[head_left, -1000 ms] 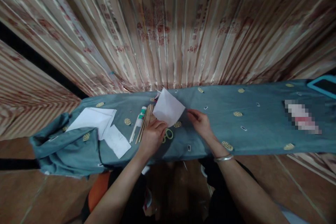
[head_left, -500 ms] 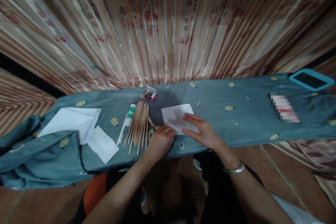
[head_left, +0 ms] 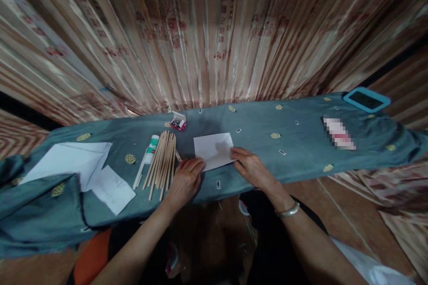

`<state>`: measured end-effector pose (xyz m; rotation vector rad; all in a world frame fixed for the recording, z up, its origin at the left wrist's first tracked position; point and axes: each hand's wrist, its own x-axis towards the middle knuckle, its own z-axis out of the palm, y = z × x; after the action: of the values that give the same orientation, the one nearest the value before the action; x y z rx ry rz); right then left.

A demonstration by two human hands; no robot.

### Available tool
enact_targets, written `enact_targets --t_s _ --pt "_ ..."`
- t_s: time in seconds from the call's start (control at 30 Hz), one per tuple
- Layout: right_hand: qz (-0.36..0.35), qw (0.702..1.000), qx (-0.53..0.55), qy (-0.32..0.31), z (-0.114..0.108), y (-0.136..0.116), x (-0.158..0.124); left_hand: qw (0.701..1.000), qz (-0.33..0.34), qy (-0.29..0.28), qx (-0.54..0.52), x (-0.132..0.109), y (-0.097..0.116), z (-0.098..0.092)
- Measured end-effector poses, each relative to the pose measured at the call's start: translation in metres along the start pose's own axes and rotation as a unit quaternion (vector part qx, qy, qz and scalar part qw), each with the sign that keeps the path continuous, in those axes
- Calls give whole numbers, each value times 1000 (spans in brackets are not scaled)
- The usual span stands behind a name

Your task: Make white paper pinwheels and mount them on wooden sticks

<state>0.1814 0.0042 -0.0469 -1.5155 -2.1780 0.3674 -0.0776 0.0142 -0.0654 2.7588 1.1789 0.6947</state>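
Observation:
A small white sheet of paper (head_left: pixel 213 150) lies on the cloth in front of me. My left hand (head_left: pixel 187 177) holds its lower left corner, fingers closed at the edge. At the right edge, my right hand (head_left: pixel 250 167) pinches the paper between thumb and fingers, a silver bangle on that wrist. Just left of my left hand lies a bundle of wooden sticks (head_left: pixel 162 162). Scissors (head_left: pixel 178 156) are mostly hidden behind that hand. Beside the sticks are a white and green glue stick (head_left: pixel 152 148) and thin white sticks (head_left: pixel 138 176).
A blue-grey patterned cloth (head_left: pixel 254 142) covers the long table. Larger white sheets (head_left: pixel 67 160) and a note with writing (head_left: pixel 113 189) lie at left. An open red box (head_left: pixel 179 121) stands behind the sticks. At right are a blurred-out packet (head_left: pixel 339 133) and a blue-framed tablet (head_left: pixel 367 99).
My right hand has moved from lying over the paper to its right edge, uncovering more of the sheet. My left hand stays at the lower left corner. The whole view has shifted.

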Motion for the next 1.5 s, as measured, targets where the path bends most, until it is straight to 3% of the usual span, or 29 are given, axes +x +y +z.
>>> enact_targets --t_s 0.2,0.5,0.67,0.83,0.93,1.0,1.13,1.33,1.5 --pt "-26 999 4 39 -2 5 -1 999 -42 1 13 -14 -7 -4" --pt "0 992 -50 112 -15 12 0 998 -62 -27 11 -26 -24 -20" --pt "-45 987 -60 145 -25 -1 0 997 -74 -8 -3 -30 -28 -30" --pt "-139 988 -32 57 -9 -44 -4 995 -55 83 -2 -18 -5 -35" --pt "-153 987 -33 -21 5 -61 -9 999 10 41 -7 -11 7 -27" --pt "-152 987 -15 -40 11 -62 -11 999 34 5 -19 -8 9 -19" --pt "-110 992 53 -19 5 -46 -13 997 46 -3 -60 -9 7 -11" --pt "24 978 205 -42 -17 -26 -12 981 18 -9 -191 -13 23 -16" --pt "86 980 175 -30 -9 -23 -2 979 -42 16 -197 -18 29 -13"
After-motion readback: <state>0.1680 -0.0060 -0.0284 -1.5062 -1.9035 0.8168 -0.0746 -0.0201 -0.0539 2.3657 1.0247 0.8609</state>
